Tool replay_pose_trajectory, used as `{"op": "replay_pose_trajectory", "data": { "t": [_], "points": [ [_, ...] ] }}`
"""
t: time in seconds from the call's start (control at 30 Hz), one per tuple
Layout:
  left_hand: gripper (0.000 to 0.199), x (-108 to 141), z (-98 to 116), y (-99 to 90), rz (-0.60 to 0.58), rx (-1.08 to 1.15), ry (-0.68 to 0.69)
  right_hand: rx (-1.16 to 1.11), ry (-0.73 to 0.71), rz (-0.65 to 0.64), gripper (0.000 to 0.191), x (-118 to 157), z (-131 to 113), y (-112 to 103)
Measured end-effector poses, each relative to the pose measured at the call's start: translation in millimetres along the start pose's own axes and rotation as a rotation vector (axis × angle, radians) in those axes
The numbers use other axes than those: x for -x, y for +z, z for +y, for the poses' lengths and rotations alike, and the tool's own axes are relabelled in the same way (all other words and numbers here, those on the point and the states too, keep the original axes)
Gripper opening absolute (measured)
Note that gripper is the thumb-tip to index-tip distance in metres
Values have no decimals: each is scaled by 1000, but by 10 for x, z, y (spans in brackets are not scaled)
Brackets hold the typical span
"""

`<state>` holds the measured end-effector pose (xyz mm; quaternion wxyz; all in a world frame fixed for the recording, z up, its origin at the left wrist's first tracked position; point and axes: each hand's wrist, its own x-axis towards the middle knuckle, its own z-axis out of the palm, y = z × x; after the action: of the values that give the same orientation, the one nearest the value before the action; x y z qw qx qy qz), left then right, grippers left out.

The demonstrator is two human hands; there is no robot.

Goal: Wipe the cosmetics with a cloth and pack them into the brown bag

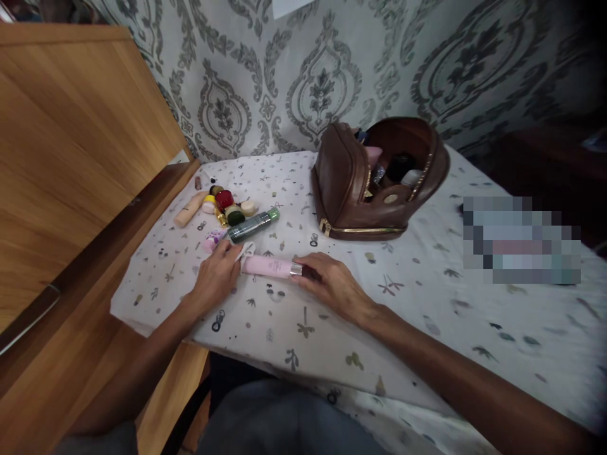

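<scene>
A pink cosmetic bottle (pixel 270 266) with a silver collar lies level between my hands, low over the cloth-covered table. My right hand (pixel 332 281) is closed around its dark cap end. At its other end, my left hand (pixel 215 268) pinches a crumpled white wipe (pixel 247 249) against the bottle. Just beyond lies a green bottle (pixel 253 225), with a small pink-and-purple item (pixel 214 240) beside it. Behind these sit several small jars, among them a red-lidded jar (pixel 224 199), and a peach tube (pixel 190 210).
A brown cosmetic bag (pixel 344 180) stands unzipped at the back right with items inside. Farther right lies a pixelated object (pixel 521 240). A wooden panel (pixel 85 126) rises on the left, and a patterned curtain (pixel 265 76) hangs behind the table (pixel 294 335).
</scene>
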<state>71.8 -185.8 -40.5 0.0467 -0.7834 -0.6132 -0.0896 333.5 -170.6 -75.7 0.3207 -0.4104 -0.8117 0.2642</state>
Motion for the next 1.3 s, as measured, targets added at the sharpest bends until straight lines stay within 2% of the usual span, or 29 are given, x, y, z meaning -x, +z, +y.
{"op": "replay_pose_trajectory", "data": {
  "t": [0.1, 0.2, 0.27, 0.33, 0.43, 0.6, 0.7, 0.77, 0.87, 0.97, 1.1, 1.2, 1.3],
  "points": [
    [35, 19, 180, -97, 85, -1, 59, -68, 14, 18, 19, 33, -15, 14],
    [36, 46, 490, -157, 149, -22, 235, -60, -44, 61, 17, 57, -41, 26],
    [35, 60, 672, -160, 147, -75, 338, -34, -92, 73, 11, 67, -52, 34],
    [34, 70, 752, -153, 120, -137, 368, -12, -128, 70, 11, 75, -56, 40],
    [30, 86, 626, -178, 73, -200, 299, 13, -157, 37, 17, 87, -55, 42],
    [27, 203, 144, -254, 7, -179, 138, 52, -172, -26, 19, 94, -47, 23],
    [28, 318, -15, -182, -62, -78, 118, 43, -204, -74, 18, 86, -39, 14],
    [30, 378, -52, -104, -65, -53, 89, 48, -217, -85, 20, 80, -35, 13],
    [30, 418, -31, -43, -33, -91, 34, 53, -211, -75, 22, 75, -32, 14],
    [30, 408, 114, -81, 0, -164, 32, 37, -221, -77, 22, 77, -33, 15],
    [36, 352, 510, -136, 79, -145, 197, 42, -256, -98, 23, 82, -41, 12],
    [35, 291, 728, -110, 70, -109, 290, 60, -253, -100, 20, 83, -38, 12],
    [29, 244, 650, -68, 26, -111, 236, 64, -262, -89, 19, 84, -19, 24]
  ]
}}
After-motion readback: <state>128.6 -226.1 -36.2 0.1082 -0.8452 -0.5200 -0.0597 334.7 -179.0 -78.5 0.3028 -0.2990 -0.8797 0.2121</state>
